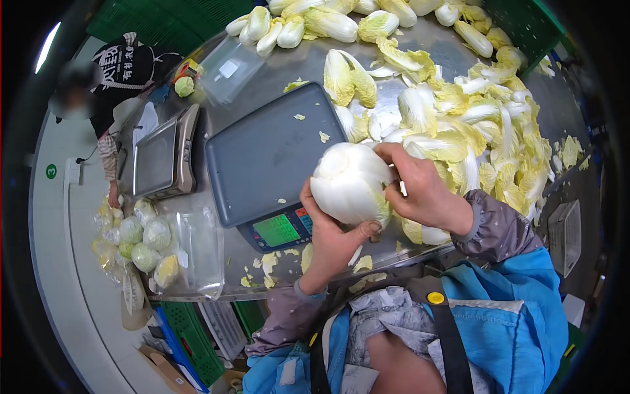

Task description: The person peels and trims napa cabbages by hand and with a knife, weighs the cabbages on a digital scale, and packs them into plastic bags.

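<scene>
A trimmed napa cabbage (348, 180) is held in front of me, its white cut base turned up and toward the left. My left hand (331, 243) cups it from below and the left, thumb along its lower side. The curled fingers of my right hand (420, 187) grip its right side; whether they pinch a single leaf there I cannot make out. Just left of the cabbage lies a digital scale's grey tray (262, 157), bearing only small leaf scraps. Its green display (277, 230) is lit. Loose cabbage leaves (459, 131) are heaped beyond my right hand.
Whole napa cabbages (331, 25) line the far table edge, near a green crate (525, 26). A second scale (164, 154) stands left. Wrapped vegetables (144, 236) and clear plastic film (200, 253) lie front left. A co-worker (121, 79) reaches toward the wrapped vegetables.
</scene>
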`<action>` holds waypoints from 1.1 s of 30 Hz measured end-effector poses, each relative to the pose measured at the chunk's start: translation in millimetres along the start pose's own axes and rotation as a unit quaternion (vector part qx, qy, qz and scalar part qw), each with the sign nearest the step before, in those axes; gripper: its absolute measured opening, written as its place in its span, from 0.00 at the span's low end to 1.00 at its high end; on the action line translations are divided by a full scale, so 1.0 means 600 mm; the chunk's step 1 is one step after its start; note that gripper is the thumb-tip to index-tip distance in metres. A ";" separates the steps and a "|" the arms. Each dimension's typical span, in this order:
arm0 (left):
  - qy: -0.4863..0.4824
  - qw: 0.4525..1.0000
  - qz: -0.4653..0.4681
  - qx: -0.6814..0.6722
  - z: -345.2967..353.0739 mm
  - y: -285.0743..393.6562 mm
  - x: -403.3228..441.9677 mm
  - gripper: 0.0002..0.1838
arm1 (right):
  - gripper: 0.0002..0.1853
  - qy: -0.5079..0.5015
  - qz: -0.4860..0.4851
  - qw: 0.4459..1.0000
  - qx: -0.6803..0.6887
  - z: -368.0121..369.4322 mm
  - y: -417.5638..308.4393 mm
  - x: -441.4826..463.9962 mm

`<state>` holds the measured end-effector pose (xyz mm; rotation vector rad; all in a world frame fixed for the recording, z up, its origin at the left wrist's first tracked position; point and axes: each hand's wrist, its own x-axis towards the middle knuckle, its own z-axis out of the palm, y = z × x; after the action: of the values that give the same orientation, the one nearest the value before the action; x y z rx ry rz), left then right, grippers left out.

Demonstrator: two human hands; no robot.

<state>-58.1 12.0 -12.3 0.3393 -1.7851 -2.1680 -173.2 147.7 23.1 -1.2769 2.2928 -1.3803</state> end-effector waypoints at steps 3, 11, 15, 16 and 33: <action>-0.009 1.000 -0.003 0.017 -0.013 -0.006 0.017 0.55 | 0.23 0.028 -0.004 0.999 0.015 0.014 0.007 -0.003; -0.031 0.947 -0.212 -0.238 -0.037 -0.031 -0.010 0.49 | 0.15 0.027 -0.058 0.980 -0.187 -0.050 0.023 0.031; -0.100 0.869 -0.324 -0.360 -0.051 -0.042 -0.032 0.47 | 0.13 0.141 -0.052 0.923 -0.353 -0.088 0.135 0.060; -0.114 0.864 -0.311 -0.378 -0.056 -0.045 -0.035 0.48 | 0.13 0.155 0.032 0.915 -0.371 -0.109 0.163 0.064; -0.042 0.886 -0.265 -0.377 -0.058 -0.027 -0.005 0.51 | 0.28 -0.070 -0.051 0.991 -0.103 -0.034 -0.005 0.020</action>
<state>-43.8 -15.6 -34.7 0.5800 -0.7821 -3.0786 -189.7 151.1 40.0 -1.5178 2.3514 -1.0647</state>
